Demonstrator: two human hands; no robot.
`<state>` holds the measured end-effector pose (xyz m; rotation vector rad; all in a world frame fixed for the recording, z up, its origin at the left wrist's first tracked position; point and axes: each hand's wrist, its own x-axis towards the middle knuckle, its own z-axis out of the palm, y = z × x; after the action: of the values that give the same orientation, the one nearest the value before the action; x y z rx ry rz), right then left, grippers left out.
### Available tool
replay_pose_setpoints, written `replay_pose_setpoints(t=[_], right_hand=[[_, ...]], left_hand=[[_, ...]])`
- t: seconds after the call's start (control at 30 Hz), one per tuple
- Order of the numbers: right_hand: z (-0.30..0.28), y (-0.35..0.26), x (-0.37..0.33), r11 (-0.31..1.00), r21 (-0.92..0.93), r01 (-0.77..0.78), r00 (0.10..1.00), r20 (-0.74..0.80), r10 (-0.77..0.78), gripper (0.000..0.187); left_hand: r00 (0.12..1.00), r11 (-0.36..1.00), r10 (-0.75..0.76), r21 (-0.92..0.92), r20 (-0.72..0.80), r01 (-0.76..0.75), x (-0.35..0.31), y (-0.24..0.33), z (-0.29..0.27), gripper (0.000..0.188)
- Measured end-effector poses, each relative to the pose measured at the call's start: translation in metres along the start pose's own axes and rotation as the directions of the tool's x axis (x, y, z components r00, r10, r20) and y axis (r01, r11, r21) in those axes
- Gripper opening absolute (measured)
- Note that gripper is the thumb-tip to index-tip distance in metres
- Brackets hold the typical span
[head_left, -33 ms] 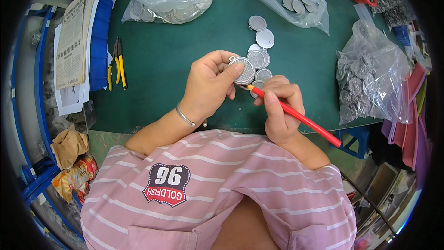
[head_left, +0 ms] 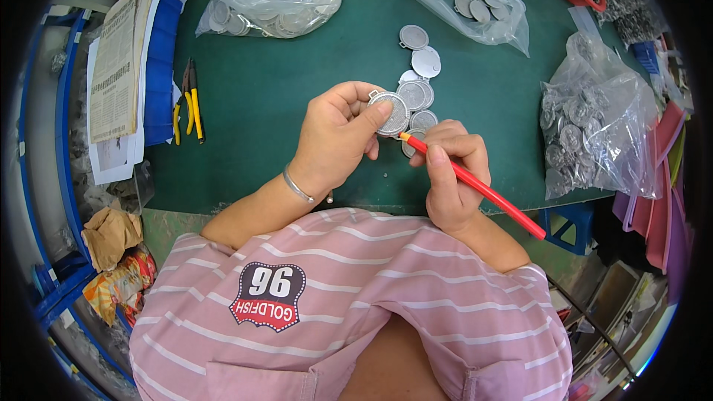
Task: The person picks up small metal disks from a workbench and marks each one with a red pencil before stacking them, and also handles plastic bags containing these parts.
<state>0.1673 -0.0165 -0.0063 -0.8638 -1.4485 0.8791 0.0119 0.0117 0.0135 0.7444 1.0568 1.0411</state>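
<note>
Red pencil-shaped tool (head_left: 490, 194) at looped metal disc (head_left: 397, 117), slip risk.
Left hand (head_left: 333, 128) pinches disc above green tabletop (head_left: 260, 85); right hand (head_left: 457, 178) grips tool, tip at disc's lower rim. Off-centre pinch: hard press could pivot disc, or skid tip into loose discs (head_left: 424, 120) just beside.

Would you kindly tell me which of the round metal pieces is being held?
The round piece in the left hand, with the red pencil-like tool at its lower edge; the others lie on the green table or in clear bags.
</note>
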Motion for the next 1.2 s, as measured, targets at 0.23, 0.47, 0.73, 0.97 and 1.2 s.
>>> replay_pose_setpoints(t=[0.23, 0.47, 0.73, 0.97, 1.2], right_hand=[[-0.001, 0.002, 0.0, 0.998, -0.054, 0.016, 0.998, 0.059, -0.013, 0.007], [0.0, 0.002, 0.0, 0.998, -0.016, 0.063, 0.998, -0.013, -0.063, 0.006], [0.0, 0.004, 0.003, 0.952, -0.11, 0.286, 0.957, 0.073, -0.28, 0.014], [0.002, 0.001, 0.004, 0.944, -0.157, 0.289, 0.957, 0.091, -0.277, 0.018], [0.002, -0.002, 0.004, 0.947, -0.176, 0.27, 0.963, 0.059, -0.264, 0.016]], left_hand=[[0.993, 0.987, -0.116, -0.111, 0.022, 0.118, 0.001, -0.003, -0.003, 0.018], [0.928, 0.862, -0.349, -0.344, 0.129, 0.372, 0.005, 0.004, -0.006, 0.021], [0.819, 0.615, -0.458, -0.542, 0.347, 0.573, 0.007, -0.008, -0.013, 0.019], [0.795, 0.591, -0.423, -0.533, 0.434, 0.606, 0.004, -0.006, -0.012, 0.018], [0.797, 0.613, -0.449, -0.51, 0.404, 0.604, 0.004, -0.006, -0.012, 0.017]])
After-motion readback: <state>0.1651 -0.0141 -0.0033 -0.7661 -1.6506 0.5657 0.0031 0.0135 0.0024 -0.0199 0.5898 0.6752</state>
